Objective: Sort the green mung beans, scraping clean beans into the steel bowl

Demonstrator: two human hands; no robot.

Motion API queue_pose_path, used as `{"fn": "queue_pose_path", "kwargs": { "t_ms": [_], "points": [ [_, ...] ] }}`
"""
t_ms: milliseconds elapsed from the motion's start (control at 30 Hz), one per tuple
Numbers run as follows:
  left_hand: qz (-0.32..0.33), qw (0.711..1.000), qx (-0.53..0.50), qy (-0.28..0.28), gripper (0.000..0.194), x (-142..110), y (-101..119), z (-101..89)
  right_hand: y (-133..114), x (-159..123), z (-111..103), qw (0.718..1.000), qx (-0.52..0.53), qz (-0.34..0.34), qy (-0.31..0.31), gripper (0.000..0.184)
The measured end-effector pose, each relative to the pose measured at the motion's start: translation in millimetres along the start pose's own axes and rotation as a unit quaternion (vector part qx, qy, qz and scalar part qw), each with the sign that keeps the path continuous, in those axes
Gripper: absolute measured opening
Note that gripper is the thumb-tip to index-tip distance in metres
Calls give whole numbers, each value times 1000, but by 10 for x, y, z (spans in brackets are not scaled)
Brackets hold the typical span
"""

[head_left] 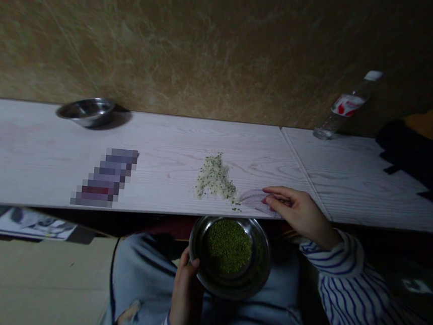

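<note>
My left hand [186, 291] grips the left rim of a steel bowl [262, 267], held over my lap just below the table's front edge. Green mung beans [229, 244] cover the bowl's bottom. On the tabletop, white rice-like grains mixed with green beans [215, 177] lie in a loose pile. To the right of the pile, my right hand [297, 210] pinches a thin, clear, purplish plastic piece with a curved edge [253, 198], held low against the table. Its tip is beside the pile's lower right end, where a few beans lie near the edge.
A second steel bowl [86, 113] stands at the back left. Nearer the front lies a pixelated dark rectangular object [107, 175]. A clear bottle [346, 105] with a white cap stands back right, beside dark cloth [418, 155]. A seam [303, 167] crosses the white table [166, 133].
</note>
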State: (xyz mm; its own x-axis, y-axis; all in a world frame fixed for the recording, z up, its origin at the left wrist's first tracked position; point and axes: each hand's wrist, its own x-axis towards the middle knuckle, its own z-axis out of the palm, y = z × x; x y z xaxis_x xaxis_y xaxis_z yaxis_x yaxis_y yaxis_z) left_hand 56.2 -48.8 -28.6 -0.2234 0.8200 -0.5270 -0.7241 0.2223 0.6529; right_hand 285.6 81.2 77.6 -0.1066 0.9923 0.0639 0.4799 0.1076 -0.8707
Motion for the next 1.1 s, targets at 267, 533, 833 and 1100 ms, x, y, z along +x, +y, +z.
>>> {"fn": "queue_pose_path", "kwargs": {
  "t_ms": [267, 533, 833, 1100],
  "points": [
    [17, 1000, 11, -14, 43, -28, 24, 17, -38, -5, 0, 1000, -14, -17, -11, 27],
    [17, 1000, 16, -16, 42, -13, 12, -18, -67, -11, 25, 1000, -12, -22, -14, 26],
    [18, 1000, 6, -18, 45, -14, 0, -19, -89, -34, 82, 999, -7, -22, -23, 28],
    [13, 1000, 12, -9, 45, -49, 39, 44, -142, -102, 168, 999, -7, -30, -44, 26]
  ]
}}
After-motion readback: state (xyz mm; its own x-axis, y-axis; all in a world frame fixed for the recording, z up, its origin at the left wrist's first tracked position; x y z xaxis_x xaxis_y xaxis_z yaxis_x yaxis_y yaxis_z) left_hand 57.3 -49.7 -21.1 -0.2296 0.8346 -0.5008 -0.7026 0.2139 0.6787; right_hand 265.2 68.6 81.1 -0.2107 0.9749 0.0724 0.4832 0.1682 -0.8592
